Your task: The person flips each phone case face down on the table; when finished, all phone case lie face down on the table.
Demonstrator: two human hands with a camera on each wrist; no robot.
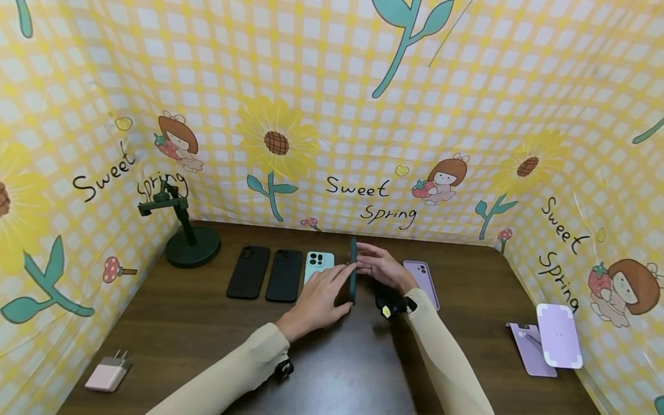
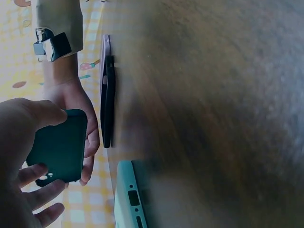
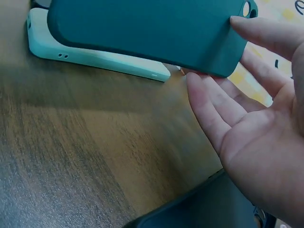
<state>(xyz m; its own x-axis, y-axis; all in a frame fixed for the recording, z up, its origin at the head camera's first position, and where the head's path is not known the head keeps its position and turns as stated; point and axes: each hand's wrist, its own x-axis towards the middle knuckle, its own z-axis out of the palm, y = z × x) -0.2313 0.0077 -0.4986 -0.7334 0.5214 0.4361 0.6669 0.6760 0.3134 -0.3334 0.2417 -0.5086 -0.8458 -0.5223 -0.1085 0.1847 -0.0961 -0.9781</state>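
A dark green phone case (image 1: 353, 276) stands on edge above the table, held between both hands. My left hand (image 1: 317, 297) grips it from the left; in the left wrist view the thumb lies at one end of the case (image 2: 61, 147) and fingertips touch the end with the camera holes. The right hand (image 3: 266, 118) pinches its other side, thumb beside the camera opening. Just left, partly hidden by the left hand, lies a mint phone case (image 1: 319, 260). Beneath the right wrist a black case (image 1: 383, 295) is partly covered, next to a lilac case (image 1: 426, 282).
Two black phone cases (image 1: 249, 272) lie at left of the mint one. A dark green stand (image 1: 192, 248) occupies the back left, a plug charger (image 1: 109, 373) the front left. On the right sits a lilac folding stand (image 1: 560, 337). Patterned cloth (image 1: 353, 127) walls the table.
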